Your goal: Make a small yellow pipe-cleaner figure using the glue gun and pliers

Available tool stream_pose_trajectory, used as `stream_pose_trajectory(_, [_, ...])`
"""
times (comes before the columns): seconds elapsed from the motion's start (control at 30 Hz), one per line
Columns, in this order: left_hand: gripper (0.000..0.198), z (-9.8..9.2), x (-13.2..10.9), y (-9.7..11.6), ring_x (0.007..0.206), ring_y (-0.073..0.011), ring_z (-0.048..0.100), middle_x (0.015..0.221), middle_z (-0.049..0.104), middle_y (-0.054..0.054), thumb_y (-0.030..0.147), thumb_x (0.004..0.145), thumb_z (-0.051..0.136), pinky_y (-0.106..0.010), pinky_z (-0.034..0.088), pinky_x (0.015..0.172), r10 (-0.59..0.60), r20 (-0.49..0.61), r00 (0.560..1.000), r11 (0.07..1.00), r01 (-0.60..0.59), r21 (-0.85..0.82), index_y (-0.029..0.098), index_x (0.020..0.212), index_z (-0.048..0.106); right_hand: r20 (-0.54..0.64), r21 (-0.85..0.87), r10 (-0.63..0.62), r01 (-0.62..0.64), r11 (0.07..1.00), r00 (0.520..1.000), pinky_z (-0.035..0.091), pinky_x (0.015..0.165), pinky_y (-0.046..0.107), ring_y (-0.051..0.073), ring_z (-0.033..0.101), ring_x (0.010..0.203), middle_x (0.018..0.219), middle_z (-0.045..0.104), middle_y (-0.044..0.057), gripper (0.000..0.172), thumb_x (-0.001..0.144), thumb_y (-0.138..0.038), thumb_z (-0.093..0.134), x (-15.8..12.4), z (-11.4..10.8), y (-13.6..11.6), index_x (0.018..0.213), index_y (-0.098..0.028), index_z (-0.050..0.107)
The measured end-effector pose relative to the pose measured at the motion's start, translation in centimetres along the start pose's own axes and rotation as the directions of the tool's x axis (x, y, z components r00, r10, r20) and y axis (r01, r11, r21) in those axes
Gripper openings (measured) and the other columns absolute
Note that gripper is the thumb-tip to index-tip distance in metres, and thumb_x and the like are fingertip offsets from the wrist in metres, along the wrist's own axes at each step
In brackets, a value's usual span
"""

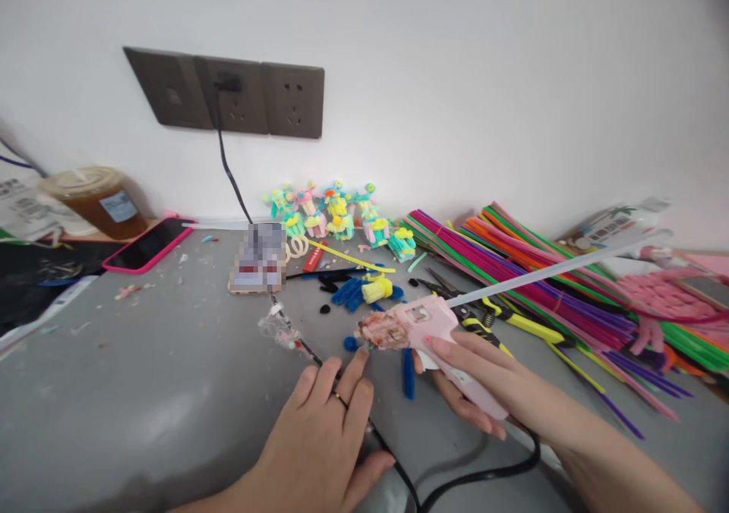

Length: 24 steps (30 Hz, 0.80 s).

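My right hand [478,376] is wrapped round the handle of a pink hot glue gun [430,323], with a long clear glue stick [558,269] sticking out of its back. Brown and pinkish residue coats the gun's nose, which points left. My left hand [333,429] lies palm down on the table, fingers stretched out across a black cord [310,352]. Its index fingertip is close to the nozzle and a small blue fuzzy coil [351,343]. Behind the gun lie blue pipe-cleaner pieces [348,294] and a yellow fuzzy bundle [377,288]; another blue strip [408,374] lies below the nose.
Several small pastel pipe-cleaner figures [342,213] stand by the wall. Bundles of coloured pipe cleaners [484,270] and yellow-black pliers [518,319] lie right. A pixelated object [257,259], pink-cased phone [151,246] and drink cup [96,202] are left. A cord hangs from the wall socket [228,92].
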<state>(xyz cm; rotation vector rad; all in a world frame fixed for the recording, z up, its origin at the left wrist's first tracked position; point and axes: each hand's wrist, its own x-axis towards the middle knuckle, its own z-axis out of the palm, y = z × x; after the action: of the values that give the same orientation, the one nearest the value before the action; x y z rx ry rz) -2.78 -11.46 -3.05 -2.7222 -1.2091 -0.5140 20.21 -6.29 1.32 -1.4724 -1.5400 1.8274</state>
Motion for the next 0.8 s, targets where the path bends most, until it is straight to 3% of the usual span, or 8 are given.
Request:
stream_pose_trajectory(0.47, [0.041,0.20,-0.23,0.32,0.102,-0.0321,0.059,0.129,0.066,-0.015,0.050,0.092,0.050,-0.042,0.039,0.083,-0.012,0.004,1.000,1.000,0.012,0.005,0.013,0.106,0.060,0.048,-0.041,0.053,-0.051,0.998,0.997,0.029,0.034,0.016,0.005,0.035,0.031,0.040,0.045,-0.007,0.056,0.084,-0.071,0.049,0.73,0.02,-0.43,0.064,-0.019,0.046])
stream_pose_trajectory(0.8, [0.045,0.10,-0.23,0.36,0.102,-0.0324,0.060,0.134,0.062,-0.016,0.054,0.090,0.052,-0.043,0.040,0.083,-0.012,0.037,0.999,1.000,0.012,0.002,0.013,0.106,0.061,-0.018,-0.077,0.079,-0.080,0.994,0.997,0.028,0.033,0.016,0.005,0.038,0.031,0.042,0.046,-0.006,0.056,0.080,-0.074,0.051,0.50,-0.42,-0.85,0.068,-0.020,0.047])
